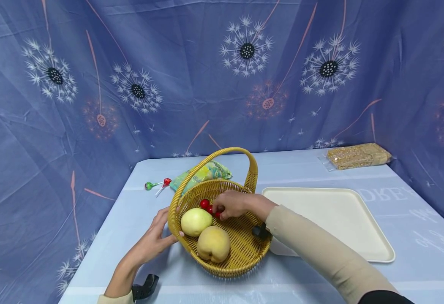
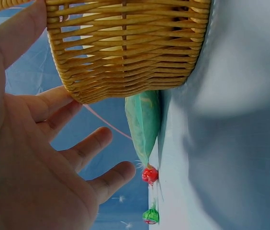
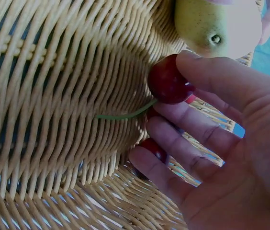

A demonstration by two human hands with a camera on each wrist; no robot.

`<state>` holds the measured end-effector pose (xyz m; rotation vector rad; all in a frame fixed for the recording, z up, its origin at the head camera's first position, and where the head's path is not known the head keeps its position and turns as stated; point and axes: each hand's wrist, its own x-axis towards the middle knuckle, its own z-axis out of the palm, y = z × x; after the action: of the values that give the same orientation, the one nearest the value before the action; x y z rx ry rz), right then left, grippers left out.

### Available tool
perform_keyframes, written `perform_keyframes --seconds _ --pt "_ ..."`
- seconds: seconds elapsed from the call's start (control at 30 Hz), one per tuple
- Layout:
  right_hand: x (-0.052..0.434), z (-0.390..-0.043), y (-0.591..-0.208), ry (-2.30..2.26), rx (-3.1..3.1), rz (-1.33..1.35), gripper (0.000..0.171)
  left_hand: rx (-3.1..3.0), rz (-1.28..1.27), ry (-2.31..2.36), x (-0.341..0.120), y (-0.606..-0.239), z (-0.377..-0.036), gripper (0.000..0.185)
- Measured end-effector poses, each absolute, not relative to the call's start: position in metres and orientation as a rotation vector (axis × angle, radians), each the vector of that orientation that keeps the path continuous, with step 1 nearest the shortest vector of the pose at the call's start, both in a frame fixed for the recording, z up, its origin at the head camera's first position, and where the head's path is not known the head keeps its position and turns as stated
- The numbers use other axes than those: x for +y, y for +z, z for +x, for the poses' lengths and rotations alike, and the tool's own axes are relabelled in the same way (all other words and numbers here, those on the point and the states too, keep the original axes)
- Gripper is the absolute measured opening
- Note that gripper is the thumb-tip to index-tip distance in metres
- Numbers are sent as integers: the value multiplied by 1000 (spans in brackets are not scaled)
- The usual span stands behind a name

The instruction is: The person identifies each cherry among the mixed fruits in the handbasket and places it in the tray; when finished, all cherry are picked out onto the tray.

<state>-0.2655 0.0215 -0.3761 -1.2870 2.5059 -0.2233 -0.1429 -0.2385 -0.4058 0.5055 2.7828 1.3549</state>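
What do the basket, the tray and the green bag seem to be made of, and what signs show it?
Basket: probably wicker or plastic imitation, slightly glossy; it shows woven strands.
Tray: perhaps plastic, smooth and cream; its corners look evenly moulded.
Green bag: likely thin plastic film, printed; it looks creased, though its sheen is unclear.

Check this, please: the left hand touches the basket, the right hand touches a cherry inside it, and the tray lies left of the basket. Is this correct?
The side is wrong: in the head view, the tray lies right of the basket. The left hand touches the basket and the right hand a cherry inside it.
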Motion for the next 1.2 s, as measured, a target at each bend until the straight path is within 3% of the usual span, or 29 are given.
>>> perform_keyframes --seconds 0.57,1.2 --pt "31 -260 -356 -490 2497 -1304 30 2803 535 1356 -237 -407 -144 67" --pt "76 -228 -325 -848 2597 -1346 31 2783 523 1379 -238 -407 -143 67"
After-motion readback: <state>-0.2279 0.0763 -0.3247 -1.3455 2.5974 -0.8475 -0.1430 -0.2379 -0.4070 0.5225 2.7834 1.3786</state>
